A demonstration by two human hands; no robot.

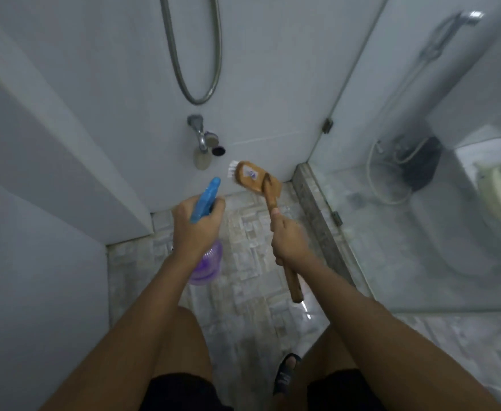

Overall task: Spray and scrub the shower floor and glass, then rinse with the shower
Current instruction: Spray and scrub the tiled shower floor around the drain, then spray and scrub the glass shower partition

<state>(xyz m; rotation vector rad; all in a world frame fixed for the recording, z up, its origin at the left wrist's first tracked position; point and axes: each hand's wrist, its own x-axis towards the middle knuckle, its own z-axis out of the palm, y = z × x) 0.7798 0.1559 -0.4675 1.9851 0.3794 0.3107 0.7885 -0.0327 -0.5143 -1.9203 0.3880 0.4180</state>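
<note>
Nearest the lens we are noting black shorts (184, 390) over two bare knees and one dark sandal (286, 372) at the bottom of the frame, standing on the shower floor (252, 262). Two forearms are reaching up to mid-frame. The left hand (197, 229) is clenching its fingers round the neck of one spray bottle (204, 200). Its blue nozzle is aiming at the wall and its purple body is hanging below the wrist, so we are judging it readied to spray. The right hand (291, 235) is gripping one wooden scrub brush (256, 178) mid-handle. The white bristles are facing the wall and the head is lifted off the floor, which we are reading as waiting its turn. One glass panel (421, 203) is standing at the right. One hose loop (196, 54) is hanging at upper centre over one tap (199, 134).
</note>
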